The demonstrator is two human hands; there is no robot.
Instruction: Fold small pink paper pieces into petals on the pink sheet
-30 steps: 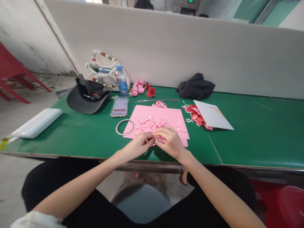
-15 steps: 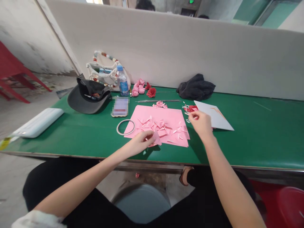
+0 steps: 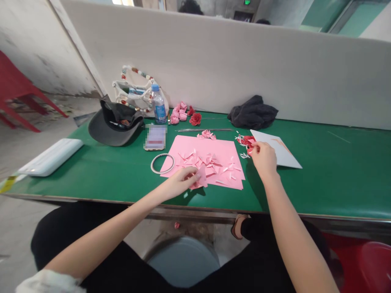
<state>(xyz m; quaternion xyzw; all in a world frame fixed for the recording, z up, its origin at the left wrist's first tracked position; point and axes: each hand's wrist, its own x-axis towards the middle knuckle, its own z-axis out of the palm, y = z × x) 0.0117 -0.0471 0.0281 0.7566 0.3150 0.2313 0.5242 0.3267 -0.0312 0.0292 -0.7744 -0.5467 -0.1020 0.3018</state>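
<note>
Down low we've got black trousers [image 3: 70, 244] with a round grey container [image 3: 183, 262] showing between the knees, and a red stool [image 3: 375, 264] off to the right. Up on the green desk [image 3: 314, 183], the hands are well apart. The left hand [image 3: 180, 183] is pinched shut on a pink paper piece [image 3: 201, 182], right at the near edge of a pink paper sheet [image 3: 189, 145] strewn with pink paper cuttings [image 3: 207, 162]. Over to the right, the right hand [image 3: 264, 158] sits just beside a heap of red paper scraps [image 3: 246, 141], fingertips bunched at the heap; whether they're gripping a scrap, I can't tell from here. Tucked under that heap is a white card [image 3: 281, 152], tilted up slightly. Left of the sheet lies a pale ring [image 3: 162, 164], then a blurred phone [image 3: 155, 137], a dark cap [image 3: 114, 127] and a white padded case [image 3: 50, 156]. Further up, a metal rod [image 3: 204, 130] runs behind a small pink paper cluster [image 3: 206, 134]. At the back, pink paper roses [image 3: 179, 114] and a red paper rose [image 3: 195, 119] sit by a water bottle [image 3: 159, 105] and a beaded bag [image 3: 134, 91], with a dark cloth [image 3: 253, 112] against the white partition [image 3: 214, 61].
</note>
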